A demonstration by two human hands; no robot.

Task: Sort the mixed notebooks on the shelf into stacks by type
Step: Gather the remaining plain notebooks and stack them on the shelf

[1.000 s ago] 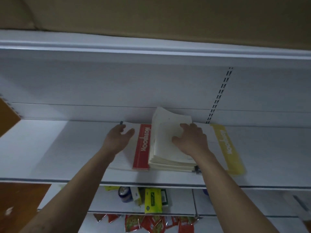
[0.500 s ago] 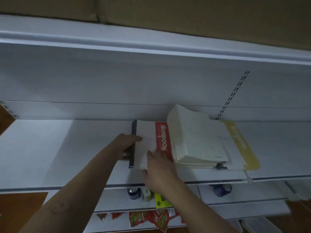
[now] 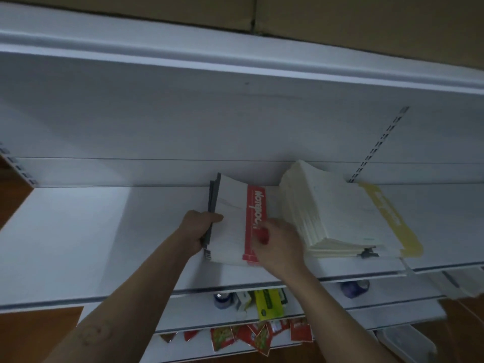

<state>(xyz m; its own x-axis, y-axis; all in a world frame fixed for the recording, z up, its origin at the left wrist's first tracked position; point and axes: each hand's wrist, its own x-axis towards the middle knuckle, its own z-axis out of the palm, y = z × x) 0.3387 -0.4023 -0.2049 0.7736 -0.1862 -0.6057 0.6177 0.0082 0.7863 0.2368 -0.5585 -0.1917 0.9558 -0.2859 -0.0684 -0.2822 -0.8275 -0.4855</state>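
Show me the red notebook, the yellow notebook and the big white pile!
red notebook (image 3: pixel 255 203): head view, on its red band.
yellow notebook (image 3: pixel 387 213): head view, on its yellow band.
big white pile (image 3: pixel 322 205): head view, on the top cover.

A shop, plainly: white metal shelving (image 3: pixel 78 231) on a slotted upright (image 3: pixel 379 145); small boxed goods (image 3: pixel 268 305) below; red sachets (image 3: pixel 251 336) hanging in rows; cardboard cartons (image 3: pixel 366 17) on top.

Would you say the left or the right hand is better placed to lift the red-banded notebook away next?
Probably the right hand: it holds the red-banded notebook at its near end, while the left hand grips the dark-spined notebooks.
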